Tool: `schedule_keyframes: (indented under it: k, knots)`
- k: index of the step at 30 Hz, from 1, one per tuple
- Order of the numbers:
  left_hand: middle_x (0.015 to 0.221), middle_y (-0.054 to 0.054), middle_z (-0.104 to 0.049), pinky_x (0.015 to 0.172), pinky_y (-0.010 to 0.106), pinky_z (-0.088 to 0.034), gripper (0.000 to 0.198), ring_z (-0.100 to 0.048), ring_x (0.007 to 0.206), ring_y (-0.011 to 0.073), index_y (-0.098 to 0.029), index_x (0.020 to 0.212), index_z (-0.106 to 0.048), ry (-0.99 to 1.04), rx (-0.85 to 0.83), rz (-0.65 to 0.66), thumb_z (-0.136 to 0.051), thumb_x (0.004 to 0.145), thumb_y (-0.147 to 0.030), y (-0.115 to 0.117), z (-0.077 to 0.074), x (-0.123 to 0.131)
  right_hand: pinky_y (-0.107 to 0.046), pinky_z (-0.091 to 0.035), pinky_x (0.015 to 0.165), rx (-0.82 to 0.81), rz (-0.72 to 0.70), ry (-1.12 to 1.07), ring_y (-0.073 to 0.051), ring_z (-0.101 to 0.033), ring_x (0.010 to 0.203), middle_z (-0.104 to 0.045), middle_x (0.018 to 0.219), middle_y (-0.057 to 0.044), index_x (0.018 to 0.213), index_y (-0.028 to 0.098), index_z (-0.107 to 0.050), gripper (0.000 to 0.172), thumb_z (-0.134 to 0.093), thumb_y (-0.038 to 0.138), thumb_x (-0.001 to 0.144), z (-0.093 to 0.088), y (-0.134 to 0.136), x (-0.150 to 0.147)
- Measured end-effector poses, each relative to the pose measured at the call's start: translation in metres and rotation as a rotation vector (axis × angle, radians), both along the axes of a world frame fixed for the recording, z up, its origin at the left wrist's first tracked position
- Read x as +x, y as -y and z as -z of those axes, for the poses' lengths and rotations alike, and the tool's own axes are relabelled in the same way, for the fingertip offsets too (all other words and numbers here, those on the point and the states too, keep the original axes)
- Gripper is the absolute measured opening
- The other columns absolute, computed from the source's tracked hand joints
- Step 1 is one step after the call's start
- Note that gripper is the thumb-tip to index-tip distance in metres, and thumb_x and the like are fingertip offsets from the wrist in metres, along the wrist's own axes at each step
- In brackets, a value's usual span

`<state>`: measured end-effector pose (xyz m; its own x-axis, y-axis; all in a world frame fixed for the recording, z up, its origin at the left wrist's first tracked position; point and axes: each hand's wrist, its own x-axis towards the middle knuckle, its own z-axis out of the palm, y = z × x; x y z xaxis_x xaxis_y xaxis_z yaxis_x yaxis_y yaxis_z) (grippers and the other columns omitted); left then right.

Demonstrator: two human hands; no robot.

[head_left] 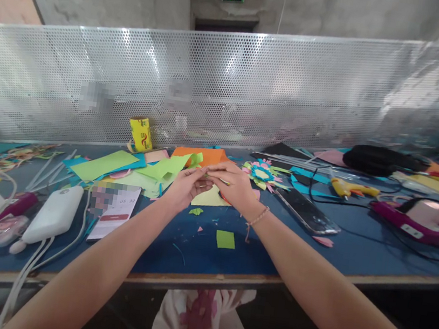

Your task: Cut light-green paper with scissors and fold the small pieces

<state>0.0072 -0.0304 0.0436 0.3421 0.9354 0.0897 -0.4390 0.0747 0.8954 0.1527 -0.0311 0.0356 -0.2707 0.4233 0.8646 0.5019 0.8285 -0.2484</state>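
Note:
My left hand [186, 188] and my right hand [236, 186] meet above the middle of the table, fingertips pinched together. Whatever lies between the fingers is small and mostly hidden; a bit of green shows there. Beneath the hands is a pale yellow sheet [208, 200], with an orange sheet [215, 156] behind them. Green paper sheets [166, 168] lie beside my left hand. A layered paper flower [261, 171] in blue, pink and yellow is just past my right hand. Nearer to me are a green paper square [226, 239] and a small green scrap [196, 211].
A phone [114, 214] and a white power bank [55, 215] with cables lie left. On the right are a dark phone [306, 211], a yellow glue gun [352, 189] and a purple power strip [415, 222]. A perforated metal screen [230, 90] borders the table's back.

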Motion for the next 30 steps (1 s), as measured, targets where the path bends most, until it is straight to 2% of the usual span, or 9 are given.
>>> schedule_keyframes:
  k: [5,10,14,20,26,30]
  knots:
    - [0.066,0.004,-0.062,0.069,0.026,-0.045,0.01,-0.058,0.063,0.01,-0.011,0.069,-0.061,0.025,0.023,-0.002,-0.064,0.067,-0.021,-0.002,0.001,-0.002,-0.039,-0.045,0.084,-0.079,0.021,0.023,-0.019,-0.056,0.093,-0.061,0.096,-0.006,0.086,0.024,-0.067,0.015,-0.055,0.023,0.077,-0.002,0.003,0.0]
    - [0.074,0.004,-0.063,0.076,0.027,-0.044,0.01,-0.059,0.072,0.011,-0.012,0.072,-0.062,0.002,0.06,0.015,-0.065,0.064,-0.017,-0.001,0.0,-0.003,-0.04,-0.043,0.086,-0.13,0.004,0.028,-0.019,-0.053,0.096,-0.057,0.099,-0.007,0.093,0.023,-0.066,0.021,-0.05,0.02,0.079,-0.005,0.005,0.001]
    - [0.07,0.001,-0.061,0.076,0.029,-0.044,0.01,-0.059,0.069,0.01,-0.013,0.071,-0.06,-0.02,0.081,-0.012,-0.065,0.062,-0.016,-0.004,0.004,-0.002,-0.036,-0.046,0.079,-0.247,-0.029,-0.088,-0.017,-0.054,0.089,-0.057,0.09,-0.006,0.081,0.022,-0.067,0.014,-0.053,0.022,0.078,-0.007,0.003,0.0]
    - [0.067,0.002,-0.061,0.075,0.029,-0.046,0.018,-0.058,0.063,0.0087,-0.011,0.073,-0.058,-0.159,0.165,-0.094,-0.067,0.06,-0.018,-0.007,0.007,0.0,-0.029,-0.049,0.068,-0.445,-0.036,-0.191,-0.014,-0.057,0.079,-0.059,0.084,-0.006,0.083,0.019,-0.065,0.013,-0.058,0.021,0.072,-0.009,0.0,-0.002]
    - [0.067,0.002,-0.064,0.071,0.035,-0.049,0.037,-0.062,0.062,0.0135,-0.016,0.084,-0.047,-0.248,0.253,-0.195,-0.071,0.058,-0.021,-0.009,0.011,-0.001,-0.029,-0.048,0.065,-0.466,0.02,-0.161,-0.014,-0.058,0.073,-0.062,0.077,-0.005,0.075,0.019,-0.066,0.01,-0.056,0.019,0.071,-0.008,-0.001,0.0]
    - [0.068,0.004,-0.065,0.072,0.037,-0.049,0.035,-0.063,0.063,0.015,-0.016,0.082,-0.045,-0.27,0.269,-0.197,-0.071,0.059,-0.021,-0.008,0.011,-0.001,-0.028,-0.048,0.063,-0.482,0.033,-0.136,-0.014,-0.058,0.07,-0.061,0.076,-0.005,0.073,0.017,-0.063,0.009,-0.054,0.018,0.071,-0.008,-0.001,0.0]
